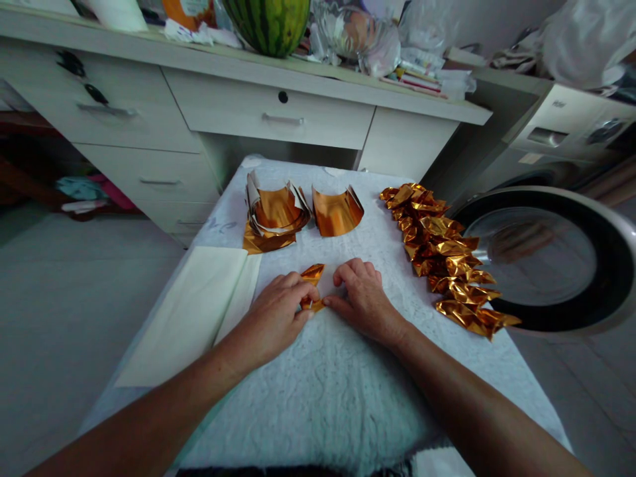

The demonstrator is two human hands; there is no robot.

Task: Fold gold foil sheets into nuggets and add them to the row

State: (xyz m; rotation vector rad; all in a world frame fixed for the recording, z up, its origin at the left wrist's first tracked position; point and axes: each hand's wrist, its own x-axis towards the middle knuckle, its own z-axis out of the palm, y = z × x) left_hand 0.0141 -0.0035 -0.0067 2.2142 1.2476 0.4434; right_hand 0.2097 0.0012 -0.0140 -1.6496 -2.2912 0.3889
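Note:
A small folded piece of gold foil paper (313, 272) lies low over the cloth-covered table, in front of me. My left hand (284, 306) is closed on it, thumb and fingers pinching its near part and covering much of it. At the right end of the foil, my right hand (362, 296) presses with its thumb, the other fingers curled above the cloth. Beyond my hands stand curved gold sheets: a nested stack (275, 209) on the left and a single curved sheet (338, 212) beside it. On the right, several folded gold foil pieces (447, 255) form an overlapping row.
White paper sheets (183, 311) lie along the table's left side. An open washing machine door (546, 258) stands close to the right edge. Behind the table is a white drawer counter (278, 112), with a watermelon (268, 23), a glass bowl (345, 30) and plastic bags on top.

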